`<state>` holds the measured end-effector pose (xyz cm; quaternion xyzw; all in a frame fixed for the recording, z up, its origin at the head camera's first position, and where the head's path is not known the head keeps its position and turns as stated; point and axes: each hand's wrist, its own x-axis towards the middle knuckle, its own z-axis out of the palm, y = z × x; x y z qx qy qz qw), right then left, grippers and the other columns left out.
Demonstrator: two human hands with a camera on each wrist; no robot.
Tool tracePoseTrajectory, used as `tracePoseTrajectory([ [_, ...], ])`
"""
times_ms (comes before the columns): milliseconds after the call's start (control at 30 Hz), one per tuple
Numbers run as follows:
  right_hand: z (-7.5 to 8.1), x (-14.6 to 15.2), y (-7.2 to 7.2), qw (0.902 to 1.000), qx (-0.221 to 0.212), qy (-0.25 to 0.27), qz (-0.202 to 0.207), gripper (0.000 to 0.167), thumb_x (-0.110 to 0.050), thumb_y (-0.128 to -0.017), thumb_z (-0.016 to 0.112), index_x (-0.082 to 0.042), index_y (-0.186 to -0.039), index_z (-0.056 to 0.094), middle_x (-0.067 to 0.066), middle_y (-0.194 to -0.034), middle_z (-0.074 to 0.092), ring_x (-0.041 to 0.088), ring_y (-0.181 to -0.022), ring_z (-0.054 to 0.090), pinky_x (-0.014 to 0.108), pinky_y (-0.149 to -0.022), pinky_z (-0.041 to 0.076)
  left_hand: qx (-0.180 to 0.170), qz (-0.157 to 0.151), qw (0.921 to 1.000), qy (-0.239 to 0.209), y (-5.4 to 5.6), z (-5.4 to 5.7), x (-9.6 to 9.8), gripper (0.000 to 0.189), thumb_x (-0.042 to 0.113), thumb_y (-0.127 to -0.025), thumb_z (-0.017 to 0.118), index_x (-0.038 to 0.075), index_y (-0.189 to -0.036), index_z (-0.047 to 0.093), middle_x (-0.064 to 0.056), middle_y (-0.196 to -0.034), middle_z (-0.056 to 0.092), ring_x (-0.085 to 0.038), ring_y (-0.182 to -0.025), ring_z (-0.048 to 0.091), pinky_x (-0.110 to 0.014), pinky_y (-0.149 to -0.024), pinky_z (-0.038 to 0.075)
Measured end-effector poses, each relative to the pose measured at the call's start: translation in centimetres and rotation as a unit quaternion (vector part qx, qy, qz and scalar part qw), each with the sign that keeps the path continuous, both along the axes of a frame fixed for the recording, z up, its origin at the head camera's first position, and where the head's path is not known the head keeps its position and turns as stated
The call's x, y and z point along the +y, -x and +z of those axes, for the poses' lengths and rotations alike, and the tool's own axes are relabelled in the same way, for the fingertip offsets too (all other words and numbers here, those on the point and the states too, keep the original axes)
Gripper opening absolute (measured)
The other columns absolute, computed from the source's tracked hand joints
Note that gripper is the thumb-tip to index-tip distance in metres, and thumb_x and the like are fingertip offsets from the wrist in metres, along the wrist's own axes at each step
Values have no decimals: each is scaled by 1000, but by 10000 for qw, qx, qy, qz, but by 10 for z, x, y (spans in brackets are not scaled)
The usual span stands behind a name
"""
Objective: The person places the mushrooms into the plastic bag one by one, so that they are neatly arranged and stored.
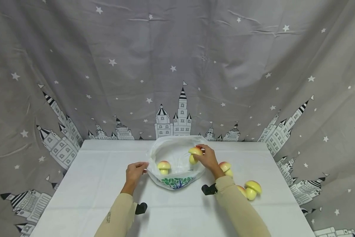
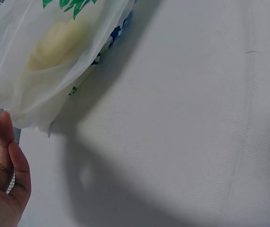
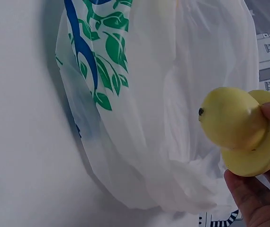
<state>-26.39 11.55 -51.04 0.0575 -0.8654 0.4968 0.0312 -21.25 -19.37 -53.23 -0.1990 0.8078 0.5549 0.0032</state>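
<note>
A white plastic bag [image 1: 177, 186] with a green and blue tree print lies open-mouthed on the table. One yellow toy mushroom [image 1: 164, 166] with a reddish cap is inside it on the left. My left hand [image 1: 135, 171] holds the bag's left rim with its fingertips; the thumb is out of sight in the left wrist view. Over the right part of the bag's mouth, my right hand [image 1: 207, 158] grips another toy mushroom [image 3: 237, 127], its thumb on one side and fingers under the cap. The stem points toward the bag's inside.
Several more toy mushrooms lie right of the bag, among them one by the right wrist [image 1: 226, 167] and one farther right [image 1: 252, 190], partly behind the sleeve. A white cloth covers the table [image 1: 106, 158]. Behind it hangs a grey curtain [image 1: 177, 49] with castles.
</note>
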Motion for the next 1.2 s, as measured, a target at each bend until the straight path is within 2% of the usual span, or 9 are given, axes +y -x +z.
tracePoseTrajectory([
  [300, -1, -15, -2, 9983, 58, -334, 478, 45, -9, -75, 75, 1, -118, 64, 17, -114, 65, 31, -97, 62, 37, -78, 52, -44, 6, 10000, 19, 0, 0, -1, 28, 18, -91, 66, -5, -107, 70, -15, -95, 70, -14, -69, 65, -22, -64, 45],
  [700, -11, -40, -2, 9916, -488, -641, 1013, 48, -11, -80, 74, -2, -125, 61, 13, -121, 63, 29, -105, 60, 40, -87, 51, -71, 44, 10000, -4, -2, 3, -2, 27, 18, -91, 67, -4, -107, 70, -12, -91, 71, -11, -67, 64, -23, -65, 44],
  [1000, -25, -54, -3, 9907, -489, -623, 1103, 46, -7, -77, 76, -1, -121, 62, 15, -120, 62, 31, -105, 59, 40, -88, 50, -64, 27, 10000, -8, -2, 1, -3, 28, 19, -91, 67, -4, -107, 70, -9, -88, 71, -11, -67, 63, -24, -66, 45],
  [1200, -33, -58, -3, 9885, -666, -704, 1158, 46, -6, -75, 78, -2, -118, 63, 13, -117, 61, 30, -104, 58, 41, -88, 49, -104, 6, 9999, 9, -1, 1, -3, 29, 20, -92, 66, -3, -108, 70, -11, -92, 70, -12, -70, 64, -26, -68, 45],
])
